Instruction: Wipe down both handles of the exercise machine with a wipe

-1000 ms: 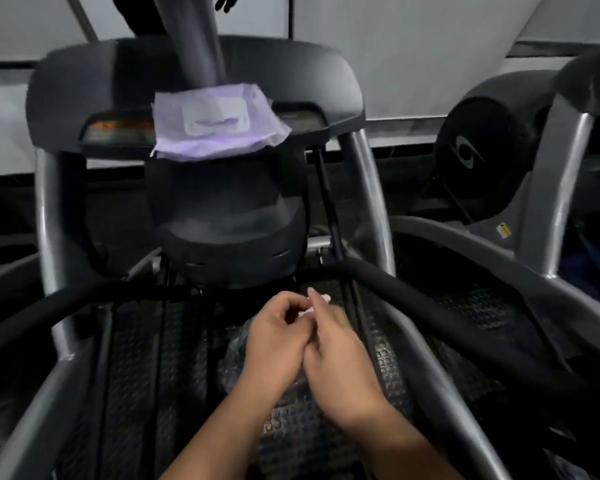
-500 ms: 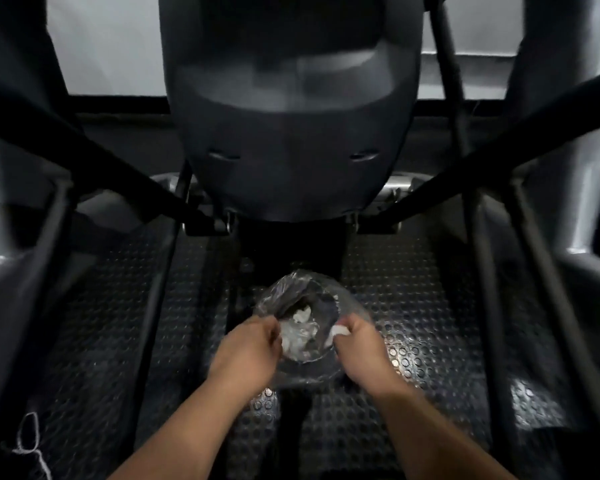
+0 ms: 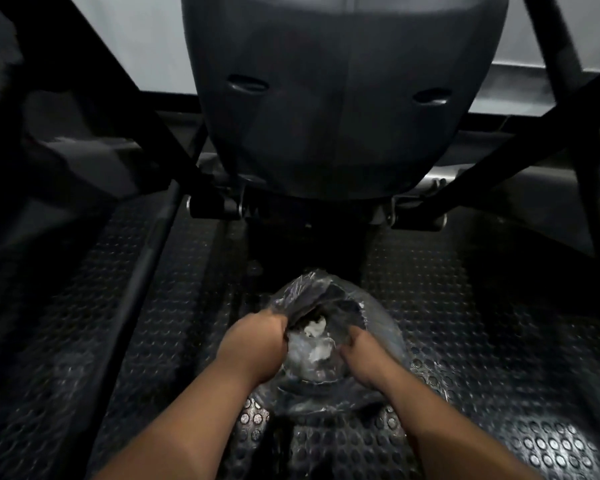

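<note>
With left hand (image 3: 253,348) and right hand (image 3: 362,355) each gripping the plastic bag (image 3: 378,327) rim near the machine base (image 3: 326,98), spread wide, drop white wipes (image 3: 314,341) deep inside

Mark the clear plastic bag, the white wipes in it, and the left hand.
clear crinkled plastic bag (image 3: 383,327): head view, right wall.
white crumpled wipes (image 3: 315,330): head view, top wad.
left hand (image 3: 253,348): head view, back of hand.

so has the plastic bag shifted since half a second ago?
No. The plastic bag sits on the studded mat just below the machine's dark housing, as before; both hands hold its mouth.
</note>
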The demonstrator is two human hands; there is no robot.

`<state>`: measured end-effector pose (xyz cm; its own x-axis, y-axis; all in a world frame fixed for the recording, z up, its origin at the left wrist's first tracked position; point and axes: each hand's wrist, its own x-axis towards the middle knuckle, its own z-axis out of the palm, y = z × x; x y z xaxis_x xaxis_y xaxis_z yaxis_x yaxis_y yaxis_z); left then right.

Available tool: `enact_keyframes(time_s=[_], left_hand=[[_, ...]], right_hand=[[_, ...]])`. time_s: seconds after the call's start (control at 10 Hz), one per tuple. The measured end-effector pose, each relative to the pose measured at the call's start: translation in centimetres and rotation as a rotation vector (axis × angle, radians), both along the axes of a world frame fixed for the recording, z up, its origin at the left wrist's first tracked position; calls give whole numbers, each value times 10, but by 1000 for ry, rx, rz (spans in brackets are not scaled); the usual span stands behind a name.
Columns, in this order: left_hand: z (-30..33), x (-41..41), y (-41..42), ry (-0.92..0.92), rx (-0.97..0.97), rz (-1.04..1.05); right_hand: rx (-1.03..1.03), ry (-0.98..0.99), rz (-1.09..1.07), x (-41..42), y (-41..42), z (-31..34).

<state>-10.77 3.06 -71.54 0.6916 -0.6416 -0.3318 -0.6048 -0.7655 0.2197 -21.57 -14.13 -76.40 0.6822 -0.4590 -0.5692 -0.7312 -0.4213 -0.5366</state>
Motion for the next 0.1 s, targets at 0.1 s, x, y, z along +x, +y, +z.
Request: enact_keyframes(time_s=[0.1], left_hand=[[16,-8,6,0,7,9]], right_hand=[[-67,-22,38,-7,-1,40]])
